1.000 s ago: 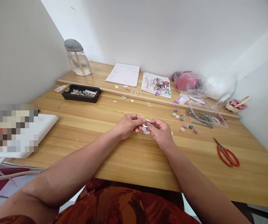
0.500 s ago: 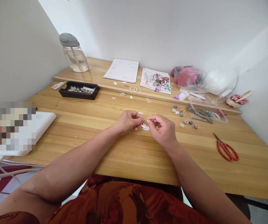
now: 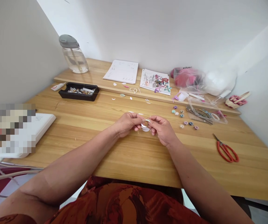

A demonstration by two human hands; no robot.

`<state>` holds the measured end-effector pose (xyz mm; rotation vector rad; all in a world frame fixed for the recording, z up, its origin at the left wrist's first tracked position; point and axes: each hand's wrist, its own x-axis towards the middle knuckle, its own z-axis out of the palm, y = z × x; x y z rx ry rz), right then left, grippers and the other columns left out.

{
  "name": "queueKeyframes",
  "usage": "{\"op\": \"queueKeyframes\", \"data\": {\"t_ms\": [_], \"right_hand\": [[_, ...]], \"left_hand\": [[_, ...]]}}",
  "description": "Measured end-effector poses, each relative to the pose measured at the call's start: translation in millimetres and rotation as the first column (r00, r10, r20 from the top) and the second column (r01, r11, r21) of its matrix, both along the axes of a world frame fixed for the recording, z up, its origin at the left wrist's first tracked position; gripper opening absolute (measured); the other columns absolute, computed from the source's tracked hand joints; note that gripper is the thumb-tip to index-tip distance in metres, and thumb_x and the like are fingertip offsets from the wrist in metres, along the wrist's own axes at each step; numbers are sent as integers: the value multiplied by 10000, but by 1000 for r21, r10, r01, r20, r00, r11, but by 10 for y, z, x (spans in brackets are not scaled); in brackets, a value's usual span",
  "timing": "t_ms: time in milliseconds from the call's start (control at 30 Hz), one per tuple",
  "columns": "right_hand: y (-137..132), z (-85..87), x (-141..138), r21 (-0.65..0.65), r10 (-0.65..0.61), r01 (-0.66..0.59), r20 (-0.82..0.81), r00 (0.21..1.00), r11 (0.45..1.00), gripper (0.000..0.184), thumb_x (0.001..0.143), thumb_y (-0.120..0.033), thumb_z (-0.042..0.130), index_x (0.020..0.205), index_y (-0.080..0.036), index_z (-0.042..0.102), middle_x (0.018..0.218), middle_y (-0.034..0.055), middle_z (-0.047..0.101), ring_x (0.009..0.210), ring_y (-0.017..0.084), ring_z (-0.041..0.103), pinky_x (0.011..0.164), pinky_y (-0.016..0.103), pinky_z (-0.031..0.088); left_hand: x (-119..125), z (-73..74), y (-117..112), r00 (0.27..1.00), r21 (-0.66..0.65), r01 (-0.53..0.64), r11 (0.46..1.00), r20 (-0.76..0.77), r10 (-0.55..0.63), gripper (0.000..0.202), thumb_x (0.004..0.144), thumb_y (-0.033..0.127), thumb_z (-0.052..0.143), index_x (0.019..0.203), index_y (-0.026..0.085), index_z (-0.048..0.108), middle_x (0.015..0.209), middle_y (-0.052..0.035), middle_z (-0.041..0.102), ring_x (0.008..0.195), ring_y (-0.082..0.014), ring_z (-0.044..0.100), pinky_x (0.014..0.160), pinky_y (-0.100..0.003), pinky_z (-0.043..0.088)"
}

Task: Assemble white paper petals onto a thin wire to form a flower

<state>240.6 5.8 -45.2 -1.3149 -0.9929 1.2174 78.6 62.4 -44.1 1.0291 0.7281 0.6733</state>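
My left hand (image 3: 127, 123) and my right hand (image 3: 162, 128) meet over the middle of the wooden desk (image 3: 134, 149). Both pinch a small white paper loop (image 3: 145, 122) between their fingertips. Another white paper piece (image 3: 145, 128) lies on the desk just under the hands. Several small coloured paper coils (image 3: 182, 118) sit to the right of my right hand.
Red scissors (image 3: 227, 151) lie at the right. A black tray of beads (image 3: 79, 91), a glue tube (image 3: 57, 86), a water bottle (image 3: 73, 54), white sheets (image 3: 122, 71), a flower card (image 3: 156, 81), plastic bags (image 3: 206, 81) and a clear pouch (image 3: 205, 112) stand at the back. A white box (image 3: 24, 135) sits left.
The hands spread slightly apart half a second ago and have come back together on the paper loop. The view shifted a little.
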Motion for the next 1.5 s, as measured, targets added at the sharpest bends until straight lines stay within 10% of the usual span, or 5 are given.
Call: {"op": "queueKeyframes", "data": {"t_ms": [433,733,1000,1233,1500], "right_hand": [[-153,-13,-103,417,-185,-117,615,767,901,104,835,-266,593,805,-200,667,643,0,619,520,112,491,508,250,391],[-51,27,57,347,-132,-31,438,889,937,147,797,-340,665,789,-194,671,663,0,618,576,118,519,535,243,416],[19,-28,30,94,-34,25,106,994,995,254,696,-407,741,751,-186,629,524,-55,529,395,63,366,386,212,288],[-119,-59,-106,336,-126,-69,525,842,939,115,815,-304,621,793,-201,667,650,1,639,530,116,511,513,245,401],[-161,34,-58,434,-194,-158,661,724,887,87,835,-242,580,819,-210,660,682,10,617,555,126,499,540,261,396]], "left_hand": [[33,-43,-2,978,246,-161,956,-92,189,208,682,282,743,706,121,614,536,13,584,454,-68,512,457,-186,423],[1,-18,-20,990,216,54,975,-140,-24,217,690,302,748,700,123,626,586,-14,620,459,-63,504,446,-184,397],[25,4,-23,999,63,-38,997,-14,39,250,649,302,791,704,106,646,564,-4,595,481,-57,503,447,-173,382],[48,-32,2,974,100,-226,969,-3,227,273,645,310,789,719,113,615,606,-4,617,482,-62,529,469,-181,408],[21,-74,-12,974,309,-94,947,-167,151,201,688,302,731,698,133,622,520,15,577,454,-74,506,454,-185,392]]}}
